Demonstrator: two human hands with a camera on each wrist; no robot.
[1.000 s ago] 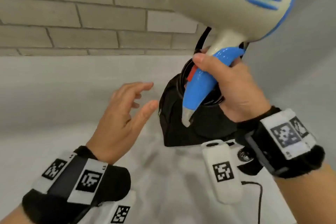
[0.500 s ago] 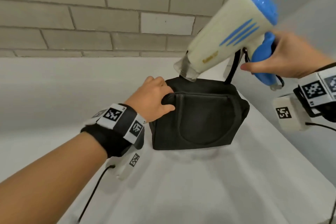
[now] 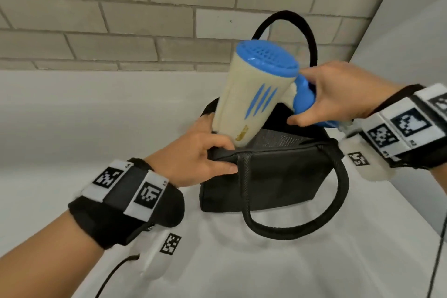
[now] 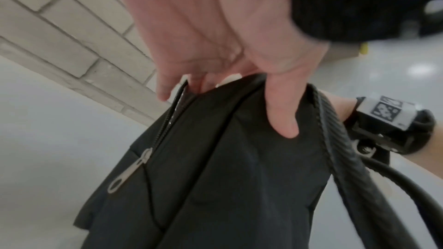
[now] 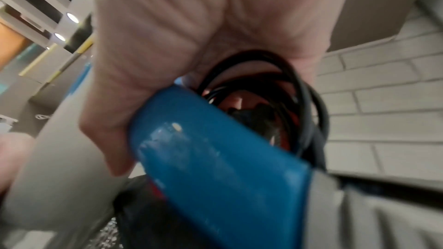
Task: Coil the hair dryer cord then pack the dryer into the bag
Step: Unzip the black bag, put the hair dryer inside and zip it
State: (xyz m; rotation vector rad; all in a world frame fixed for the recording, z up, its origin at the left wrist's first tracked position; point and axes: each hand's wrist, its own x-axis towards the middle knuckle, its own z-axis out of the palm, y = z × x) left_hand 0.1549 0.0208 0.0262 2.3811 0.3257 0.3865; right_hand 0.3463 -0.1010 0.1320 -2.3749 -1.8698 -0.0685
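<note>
Head view: you look forward and down from above onto the bag [image 3: 266, 176] at mid range, both hands in frame, brick wall [image 3: 121, 19] behind.

Left wrist view: camera sits under your left hand [image 4: 215, 26], very close, facing along the palm to the bag's [image 4: 227, 177] top edge; wall [image 4: 59, 35] at upper left.

Right wrist view: camera sits under your right hand [image 5: 191, 35], very close, blurred, facing the dryer [image 5: 215, 168] handle and cord [image 5: 275, 82].

Shared: bag and wall in head and left wrist views; dryer [image 3: 254, 99] in head and right wrist views.
</note>
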